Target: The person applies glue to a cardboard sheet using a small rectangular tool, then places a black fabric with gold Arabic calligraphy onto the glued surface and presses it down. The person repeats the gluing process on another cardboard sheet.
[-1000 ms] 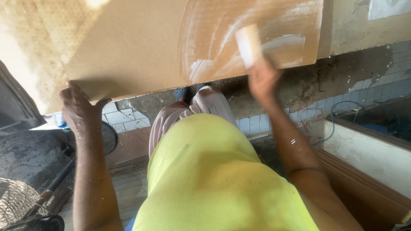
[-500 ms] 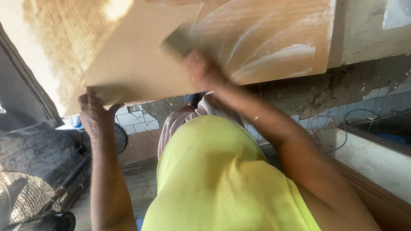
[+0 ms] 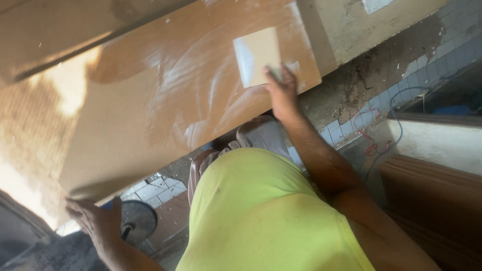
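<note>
The right hand (image 3: pixel 282 93) pinches a pale spreader card (image 3: pixel 257 56) flat on the brown board (image 3: pixel 165 100), just above its fingertips. The left hand (image 3: pixel 95 223) curls under the board's near corner; if that grip slackens, the board may well tip and smear the white paste (image 3: pixel 211 80)

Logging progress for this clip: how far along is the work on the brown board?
Done: pale swirled smears cover the middle of the large flat brown board. In hand: the right hand presses a small tan rectangular spreader card near the board's right end; the left hand grips its lower-left corner. Left: the sunlit left stretch looks unsmeared.
</note>
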